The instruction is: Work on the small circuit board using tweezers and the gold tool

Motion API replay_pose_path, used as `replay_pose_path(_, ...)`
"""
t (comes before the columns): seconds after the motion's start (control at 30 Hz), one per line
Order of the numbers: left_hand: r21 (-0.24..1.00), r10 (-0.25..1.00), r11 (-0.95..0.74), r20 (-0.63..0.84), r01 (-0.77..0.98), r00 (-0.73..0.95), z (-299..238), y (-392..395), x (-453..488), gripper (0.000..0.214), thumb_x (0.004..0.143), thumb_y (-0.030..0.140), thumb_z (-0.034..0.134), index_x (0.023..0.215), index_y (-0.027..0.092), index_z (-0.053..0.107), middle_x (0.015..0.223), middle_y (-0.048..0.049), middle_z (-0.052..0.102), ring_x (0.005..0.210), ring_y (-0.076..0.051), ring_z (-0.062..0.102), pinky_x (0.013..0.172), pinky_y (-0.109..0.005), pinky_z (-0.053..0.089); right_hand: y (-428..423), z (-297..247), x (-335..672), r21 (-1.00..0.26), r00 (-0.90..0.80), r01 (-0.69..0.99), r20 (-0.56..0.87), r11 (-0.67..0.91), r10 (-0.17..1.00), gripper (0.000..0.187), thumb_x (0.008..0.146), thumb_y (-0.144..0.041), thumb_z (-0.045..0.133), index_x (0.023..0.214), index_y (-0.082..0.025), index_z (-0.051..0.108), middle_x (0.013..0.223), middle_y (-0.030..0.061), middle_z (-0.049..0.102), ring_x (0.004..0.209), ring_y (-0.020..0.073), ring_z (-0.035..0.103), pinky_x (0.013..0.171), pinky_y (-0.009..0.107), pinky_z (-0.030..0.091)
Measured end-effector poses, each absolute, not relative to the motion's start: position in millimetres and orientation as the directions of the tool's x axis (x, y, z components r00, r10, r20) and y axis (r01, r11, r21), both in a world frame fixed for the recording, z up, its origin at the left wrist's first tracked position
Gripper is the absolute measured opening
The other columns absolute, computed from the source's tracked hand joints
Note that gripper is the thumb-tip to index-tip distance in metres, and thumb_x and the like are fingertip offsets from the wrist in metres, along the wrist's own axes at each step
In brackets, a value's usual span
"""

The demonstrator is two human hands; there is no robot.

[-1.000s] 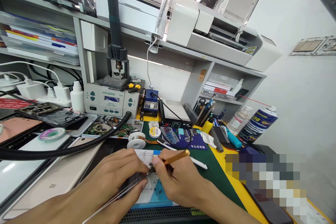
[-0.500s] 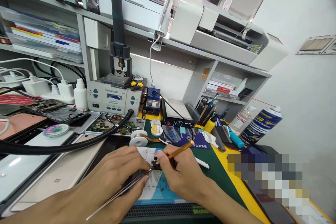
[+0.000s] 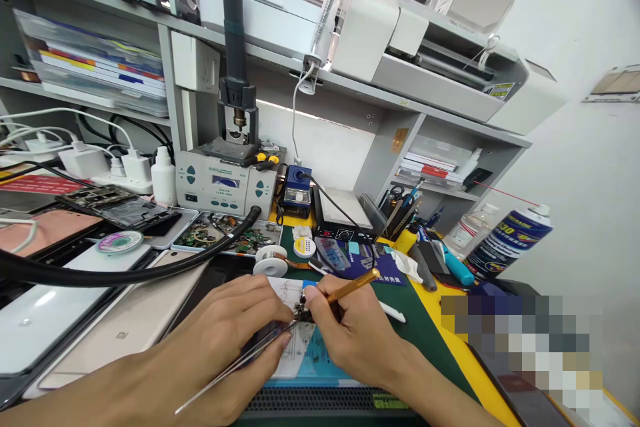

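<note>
My left hand (image 3: 220,327) is closed around thin metal tweezers (image 3: 215,380), whose long end slants down toward the lower left. In my right hand (image 3: 350,327) is a slim gold-handled tool (image 3: 353,285), held like a pen; its tip is hidden behind my fingers. Between both hands sits a small dark circuit part (image 3: 303,311), touched or nearly touched by my fingertips and partly covered by them. Beneath it lies a white and blue printed sheet (image 3: 320,353). My left fingers hide much of the dark area under them.
A solder spool (image 3: 271,260) and a tray of circuit boards (image 3: 187,233) lie beyond my hands. A thick black hose (image 3: 125,278) crosses phones (image 3: 120,327) at left. The hot-air station (image 3: 220,180) stands behind; a spray can (image 3: 515,240) and bottle (image 3: 470,230) are at right.
The whole view has shifted slightly, so everything sits a little farther right. Both hands keep the same grips around the small circuit part.
</note>
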State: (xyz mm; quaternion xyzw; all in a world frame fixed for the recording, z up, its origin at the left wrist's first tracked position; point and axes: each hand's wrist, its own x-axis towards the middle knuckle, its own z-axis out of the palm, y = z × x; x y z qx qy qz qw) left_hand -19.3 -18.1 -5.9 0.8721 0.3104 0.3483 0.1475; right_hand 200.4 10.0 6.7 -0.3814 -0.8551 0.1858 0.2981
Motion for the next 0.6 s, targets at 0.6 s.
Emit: replay_pose_path(0.6,0.392,0.621,-0.782,0.549,0.484,0.559,-4.5,-19.1,-19.2,0.014,0.096,0.016,0.053,0.104,0.025,0.059,0.102,-0.0016,0.067,0.099,-0.019,0.066,0.096,-0.03,0.051,10.5,8.1,200.7,-0.538,-0.534,0.552,0.358,0.637,0.766,0.035,0.104,-0.029,0.042,0.07,-0.022,0.036,0.063,-0.0023,0.042,0.057,0.0137,0.041,0.059,0.029,0.029)
